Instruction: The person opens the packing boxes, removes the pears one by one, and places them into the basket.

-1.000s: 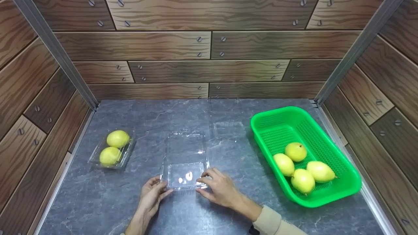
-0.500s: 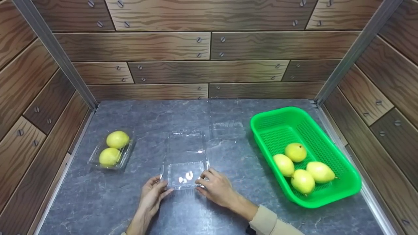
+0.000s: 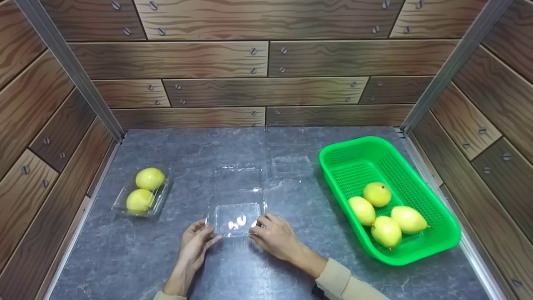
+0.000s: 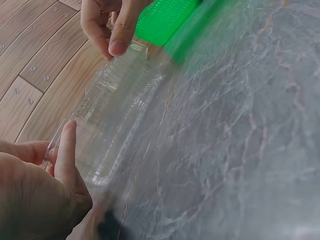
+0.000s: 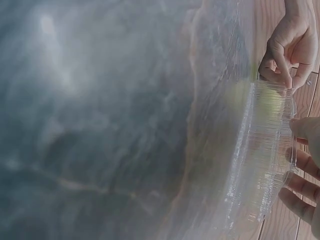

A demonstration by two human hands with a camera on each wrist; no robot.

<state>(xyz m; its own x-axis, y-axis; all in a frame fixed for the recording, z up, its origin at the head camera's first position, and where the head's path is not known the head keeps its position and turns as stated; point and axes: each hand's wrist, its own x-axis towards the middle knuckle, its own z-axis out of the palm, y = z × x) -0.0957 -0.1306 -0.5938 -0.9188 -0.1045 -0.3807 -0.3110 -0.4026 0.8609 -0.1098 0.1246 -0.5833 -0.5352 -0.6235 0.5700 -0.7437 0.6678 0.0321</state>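
A clear plastic clamshell container (image 3: 237, 208) lies unfolded at the middle of the table, its lid half pointing away from me. My left hand (image 3: 194, 246) pinches its near left corner between thumb and fingers. On the near right corner, my right hand (image 3: 277, 237) grips the rim with curled fingers. In the left wrist view the ribbed side wall of the container (image 4: 120, 115) shows between both hands. From the right wrist view, the fingers (image 5: 302, 165) lie along the container's edge (image 5: 265, 150). Nothing but light reflections shows inside it.
To the left stands a closed clear container (image 3: 160, 200) with two yellow fruits (image 3: 150, 179). A green basket (image 3: 416, 179) on the right holds several yellow fruits (image 3: 386, 231). Another clear container (image 3: 291, 162) lies behind, hard to make out. Wood-patterned walls (image 3: 233, 58) enclose the table.
Both hands have shifted the container slightly away from me along the table, keeping their hold on its near corners. The basket and the filled container stay put.
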